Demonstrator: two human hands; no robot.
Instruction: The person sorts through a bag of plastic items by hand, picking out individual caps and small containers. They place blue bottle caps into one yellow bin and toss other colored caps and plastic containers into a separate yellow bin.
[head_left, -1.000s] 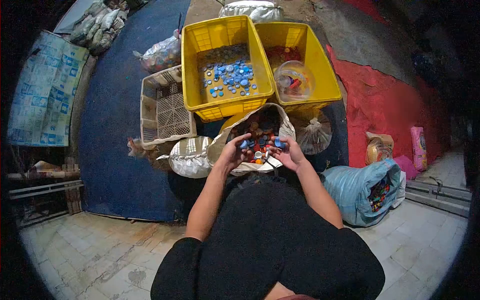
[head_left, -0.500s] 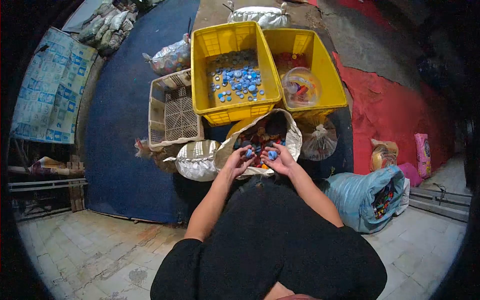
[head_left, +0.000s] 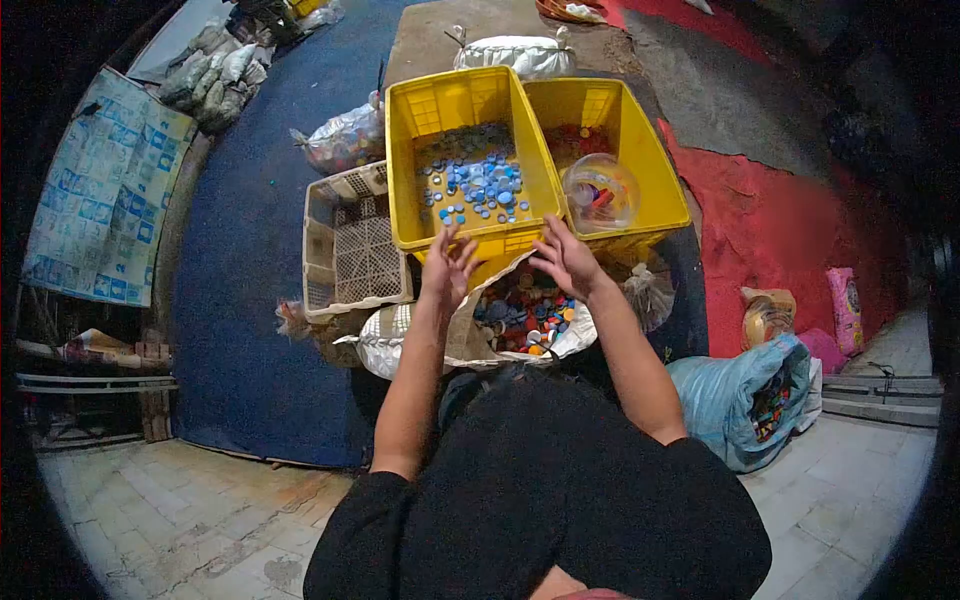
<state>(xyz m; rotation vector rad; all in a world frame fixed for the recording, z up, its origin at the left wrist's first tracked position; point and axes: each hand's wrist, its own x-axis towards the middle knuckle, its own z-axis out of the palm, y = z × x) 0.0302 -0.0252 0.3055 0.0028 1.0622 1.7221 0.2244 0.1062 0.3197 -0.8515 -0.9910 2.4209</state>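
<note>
My left hand (head_left: 449,266) is raised near the front rim of the left yellow crate (head_left: 398,165), its fingers apart and nothing in them. Close to the same crate's front right corner, my right hand (head_left: 568,262) also has its fingers spread and is bare of any cap. Inside that crate lie many blue bottle caps (head_left: 487,182). Below and between my hands stands an open white sack (head_left: 467,335) filled with mixed-colour bottle caps (head_left: 532,312). Its far side is partly hidden behind my hands.
A second yellow crate (head_left: 668,195) on the right holds red caps and a clear round container (head_left: 601,192). A pale plastic basket (head_left: 318,250) stands at the left, with a tied bag of caps (head_left: 346,140) behind it. To my right leans a blue sack (head_left: 722,400).
Both hands have moved up and forward from above the sack to the crate's front edge. The blue caps they held are gone from them, and the fingers have opened.
</note>
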